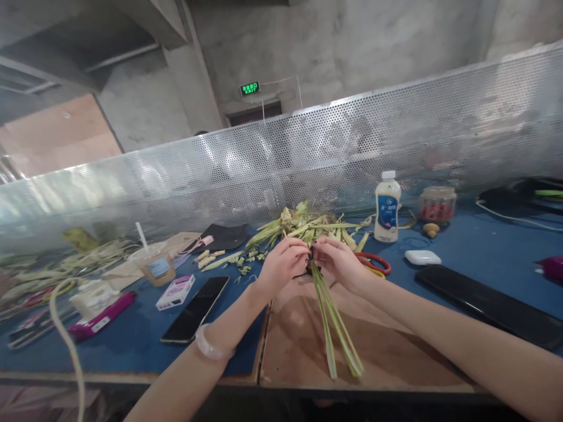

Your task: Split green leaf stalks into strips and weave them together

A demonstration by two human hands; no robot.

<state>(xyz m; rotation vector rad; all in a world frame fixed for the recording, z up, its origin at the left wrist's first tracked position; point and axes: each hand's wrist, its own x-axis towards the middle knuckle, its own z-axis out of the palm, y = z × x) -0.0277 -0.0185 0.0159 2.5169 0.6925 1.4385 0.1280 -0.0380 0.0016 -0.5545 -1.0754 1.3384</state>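
My left hand (285, 262) and my right hand (338, 259) meet over a brown board (303, 346), fingers pinched together on the top end of a bundle of green leaf strips (335, 325). The strips hang toward me and fan out near the board's front edge. A small dark piece shows between my fingertips; I cannot make out what it is. A pale bangle sits on my left wrist. Behind my hands lies a pile of cut green and yellow leaves (308, 227).
On the blue table: a white bottle (387, 206), a jar (437, 203), red scissors (373, 263), a white earbud case (422, 257), a black phone (196, 308), a drink cup with straw (153, 264), a small box (176, 291). A perforated metal screen (308, 152) runs behind.
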